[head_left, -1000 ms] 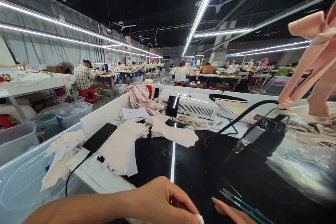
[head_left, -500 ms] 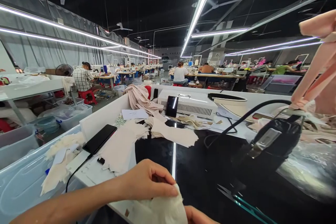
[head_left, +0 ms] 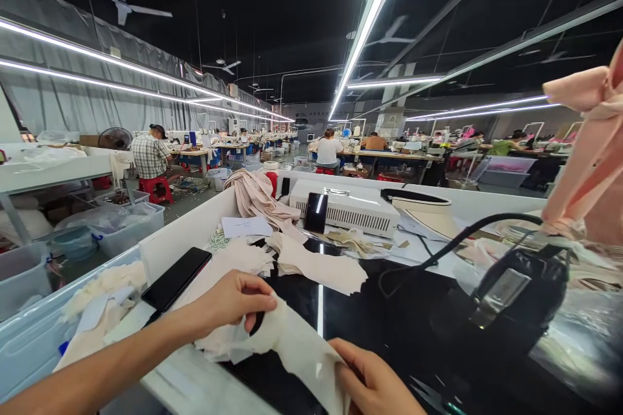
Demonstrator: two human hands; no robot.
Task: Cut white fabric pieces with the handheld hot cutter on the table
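The left hand (head_left: 236,303) and right hand (head_left: 372,377) pinch a pale cream, curved fabric strip (head_left: 302,341) above the glossy black table (head_left: 357,311), apparently straightening it; the next move likely calls for even tension

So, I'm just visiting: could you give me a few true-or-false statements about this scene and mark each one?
1. The left hand and the right hand both hold a pale strip. True.

2. The phone before the white vented box lies flat. False: that phone is propped up in front of the box.

3. A person in a checked shirt sits on a red stool. True.

4. The white paper slip is blank. False: the slip bears writing, too small to read.

5. Pink cloth hangs at the right of the view. True.
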